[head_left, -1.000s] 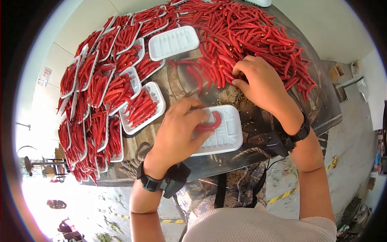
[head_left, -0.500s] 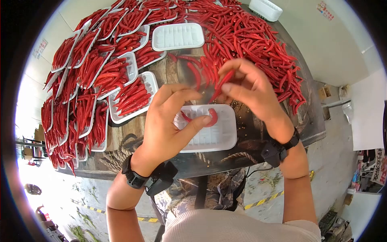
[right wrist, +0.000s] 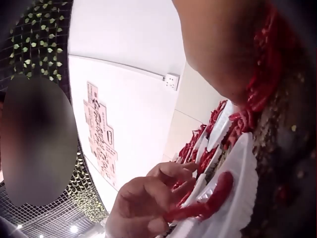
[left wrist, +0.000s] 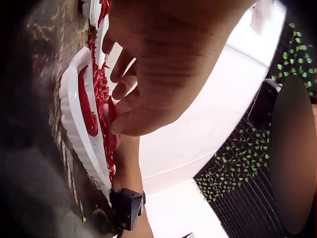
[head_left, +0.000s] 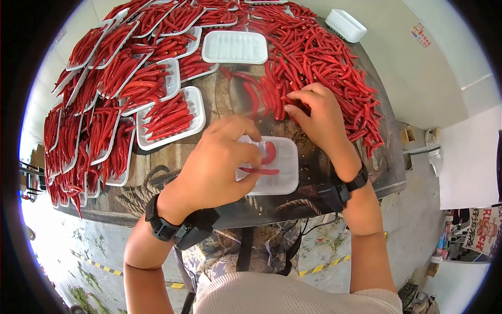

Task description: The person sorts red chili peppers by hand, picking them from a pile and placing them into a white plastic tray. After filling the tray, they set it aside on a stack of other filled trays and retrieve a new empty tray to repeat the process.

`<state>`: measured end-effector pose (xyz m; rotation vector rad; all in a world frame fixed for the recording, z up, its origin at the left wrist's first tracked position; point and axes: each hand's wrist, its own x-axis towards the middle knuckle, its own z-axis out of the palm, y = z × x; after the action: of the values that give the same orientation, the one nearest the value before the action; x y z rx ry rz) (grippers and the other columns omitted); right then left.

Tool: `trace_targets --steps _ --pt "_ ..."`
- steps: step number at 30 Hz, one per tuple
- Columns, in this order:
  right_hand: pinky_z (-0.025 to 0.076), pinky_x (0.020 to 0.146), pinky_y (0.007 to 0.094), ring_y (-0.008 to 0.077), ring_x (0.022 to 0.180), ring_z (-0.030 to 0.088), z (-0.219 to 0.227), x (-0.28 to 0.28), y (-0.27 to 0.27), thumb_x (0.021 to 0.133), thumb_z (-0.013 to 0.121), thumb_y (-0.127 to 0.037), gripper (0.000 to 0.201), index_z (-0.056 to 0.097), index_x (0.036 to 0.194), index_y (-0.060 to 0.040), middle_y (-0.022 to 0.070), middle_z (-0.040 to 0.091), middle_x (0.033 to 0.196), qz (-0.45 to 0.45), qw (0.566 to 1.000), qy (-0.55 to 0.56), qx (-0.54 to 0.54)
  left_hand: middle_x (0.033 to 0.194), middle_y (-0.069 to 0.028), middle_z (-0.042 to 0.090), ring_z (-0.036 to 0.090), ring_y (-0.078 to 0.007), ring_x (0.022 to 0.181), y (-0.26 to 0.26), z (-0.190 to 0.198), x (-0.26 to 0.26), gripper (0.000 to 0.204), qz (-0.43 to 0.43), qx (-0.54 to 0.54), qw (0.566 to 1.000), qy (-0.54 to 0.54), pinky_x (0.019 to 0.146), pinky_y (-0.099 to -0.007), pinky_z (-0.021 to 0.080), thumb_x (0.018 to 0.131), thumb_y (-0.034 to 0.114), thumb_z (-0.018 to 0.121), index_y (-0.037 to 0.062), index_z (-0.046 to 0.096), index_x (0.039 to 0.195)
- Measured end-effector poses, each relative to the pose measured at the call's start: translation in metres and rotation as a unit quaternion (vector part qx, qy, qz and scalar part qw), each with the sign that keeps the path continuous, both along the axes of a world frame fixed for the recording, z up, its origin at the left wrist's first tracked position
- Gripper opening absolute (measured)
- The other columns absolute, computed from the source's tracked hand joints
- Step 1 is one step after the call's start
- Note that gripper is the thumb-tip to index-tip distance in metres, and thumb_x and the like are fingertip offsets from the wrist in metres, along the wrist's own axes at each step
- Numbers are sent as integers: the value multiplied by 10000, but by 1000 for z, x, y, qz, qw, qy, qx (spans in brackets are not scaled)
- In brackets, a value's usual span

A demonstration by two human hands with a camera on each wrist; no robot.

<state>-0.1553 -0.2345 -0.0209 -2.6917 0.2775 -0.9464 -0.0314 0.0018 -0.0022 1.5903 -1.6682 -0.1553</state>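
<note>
A white ribbed foam tray [head_left: 285, 178] lies at the table's front, with a curved red chili pepper [head_left: 270, 153] in it. My left hand [head_left: 217, 162] is over the tray's left side and pinches a straighter red chili pepper [head_left: 264, 171] between thumb and fingers; in the right wrist view this left hand [right wrist: 143, 203] shows beside the tray. At the near edge of the loose chili pile [head_left: 324, 57], thumb and forefinger of my right hand [head_left: 324, 118] close round a chili pepper. Those fingertips are hidden in the right wrist view.
Filled trays of chilies [head_left: 125, 78] overlap across the left of the table. Nearest of them is a tray [head_left: 197, 107] with a row of chilies. An empty tray [head_left: 235, 48] lies at the back centre, and a stack of white trays [head_left: 345, 26] stands at the back right.
My right hand lifted a chili from the pile to the left hand, then returned to the pile. The left hand now holds a straighter chili; the curved one lies in the tray.
</note>
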Motion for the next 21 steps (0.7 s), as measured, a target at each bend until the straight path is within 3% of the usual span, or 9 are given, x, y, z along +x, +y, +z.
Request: trace_targets --steps 6,8,9,10,11,13,16,18,21 --pt "521 797 403 306 907 663 5 0 9 801 800 -133 234 723 1016 -79 109 696 956 -11 999 20 -40 1150 -123 610 553 -367 1173 0 -6 1 209 26 18 998 -53 993 -458 459 658 23 801 64 649 797" --pt "491 718 262 105 834 642 9 0 18 913 746 -97 210 691 1107 -40 21 672 932 29 978 -67 193 1151 -128 609 559 -367 1157 -1 -5 2 211 27 14 998 -47 976 -452 467 664 20 796 59 642 804" --pt "521 797 257 112 906 678 14 -4 20 903 719 -61 259 663 1157 -56 53 711 992 28 956 -42 288 1141 -134 611 572 -363 1126 -2 -3 2 216 32 -4 999 -19 952 -442 475 677 18 788 54 644 834" --pt "521 797 257 112 906 678 19 -6 24 903 719 -61 259 663 1157 -56 53 711 992 30 956 -41 288 1131 -139 614 586 -358 1094 -3 -2 2 222 36 -21 999 10 927 -431 482 690 17 781 49 647 864" --pt "524 781 258 98 881 668 24 -8 28 908 724 -70 252 663 1152 -45 40 703 957 90 929 -44 357 1131 -139 614 586 -358 1094 -3 -1 3 222 38 -22 999 10 927 -431 482 690 17 781 49 647 864" --pt "537 753 265 81 841 661 24 -11 34 906 740 -80 209 669 1096 -26 15 691 894 175 872 -20 456 1092 -148 626 614 -339 1020 -3 0 4 196 139 -67 988 26 886 -403 488 754 13 751 36 649 920" --pt "535 775 264 82 871 668 26 -14 48 881 759 -68 180 674 1036 -32 29 694 898 177 894 73 405 1059 -146 638 630 -321 993 -2 2 8 167 191 -85 977 36 883 -383 485 812 12 721 29 655 964" --pt "538 763 290 136 849 688 34 -14 56 840 779 -67 164 680 968 -39 61 691 876 156 917 106 353 1051 -146 642 633 -311 978 -1 4 7 137 191 -82 977 41 876 -371 484 839 14 706 27 666 969" --pt "505 727 397 308 781 644 30 -12 51 795 825 -182 216 678 855 -35 109 658 812 223 953 115 170 1055 -140 639 626 -312 988 -1 2 5 150 175 -67 982 32 876 -375 485 830 21 715 29 677 975"
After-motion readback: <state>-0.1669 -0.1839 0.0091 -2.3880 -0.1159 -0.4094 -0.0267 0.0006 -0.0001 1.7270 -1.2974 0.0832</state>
